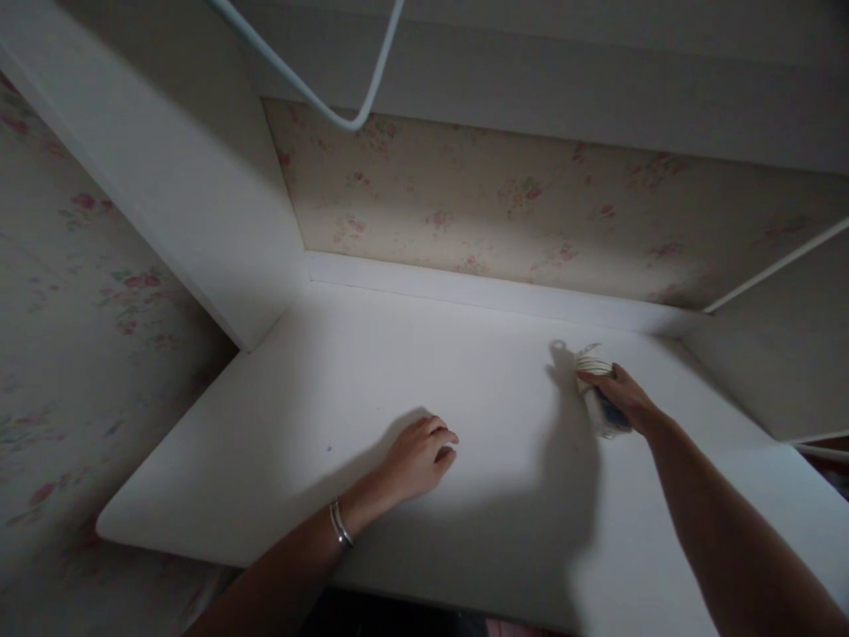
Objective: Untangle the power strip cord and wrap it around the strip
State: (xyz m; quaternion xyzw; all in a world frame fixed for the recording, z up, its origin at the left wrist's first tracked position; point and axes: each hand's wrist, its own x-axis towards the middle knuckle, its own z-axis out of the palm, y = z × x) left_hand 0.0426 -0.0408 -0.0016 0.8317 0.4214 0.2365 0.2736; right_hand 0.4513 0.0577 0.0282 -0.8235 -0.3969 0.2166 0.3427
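Observation:
My right hand (pixel 623 400) is closed around a pale cloth-like bundle with a dark blue part (pixel 600 398), pressed onto the white shelf surface (pixel 318 380) toward its back right. My left hand (pixel 421 458) rests on the same surface near the middle front, fingers curled under loosely, holding nothing I can see. A silver bracelet (pixel 340 524) sits on my left wrist. What the bundle is exactly I cannot make out.
A white side panel (pixel 199 195) rises at the left, and floral wallpaper (pixel 531 212) lines the back. A white wire rail (pixel 311 88) hangs overhead. Another white panel and rail (pixel 776 265) close the right side. The shelf's front edge runs at lower left.

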